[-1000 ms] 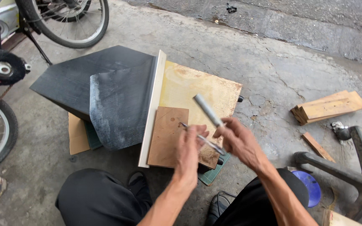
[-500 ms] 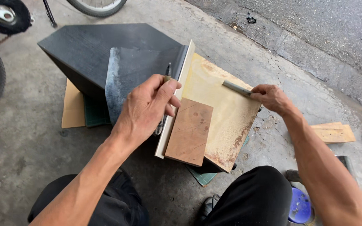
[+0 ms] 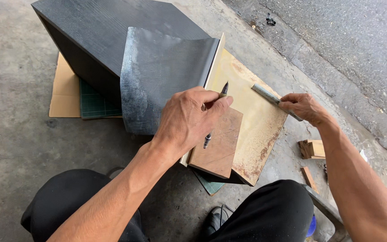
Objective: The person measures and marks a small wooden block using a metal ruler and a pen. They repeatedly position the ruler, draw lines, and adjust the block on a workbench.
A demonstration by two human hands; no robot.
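A thin dark pen (image 3: 215, 117) is lying slantwise across the work, its tip pointing up toward the pale edge of a board and its lower end reaching down onto a small brown rectangular wooden block (image 3: 218, 145). The left hand (image 3: 188, 120) is curling closed around that pen, knuckles up, the fingers folding over its middle while the hand is resting over the block and the board edge. The block is lying flat on a larger yellowish, rust-stained plywood panel (image 3: 256, 130), near its left side. At the panel's far right edge the right hand (image 3: 304, 107) is gripping a flat grey metal ruler (image 3: 267, 95), the fingers pinching its lower end while the rest of the strip is stretching up and left across the panel's corner. Just left of the panel a sheet of dark grey textured laminate (image 3: 160, 76) is draping down, and behind it a big black wood-grain box (image 3: 99, 31) is sitting on the concrete floor (image 3: 14, 134). A flat piece of brown cardboard (image 3: 63, 94) and a green cutting mat (image 3: 94, 101) are sticking out from under the box. To the right, small wooden offcuts (image 3: 312, 149) are lying on the floor, well apart from the panel.
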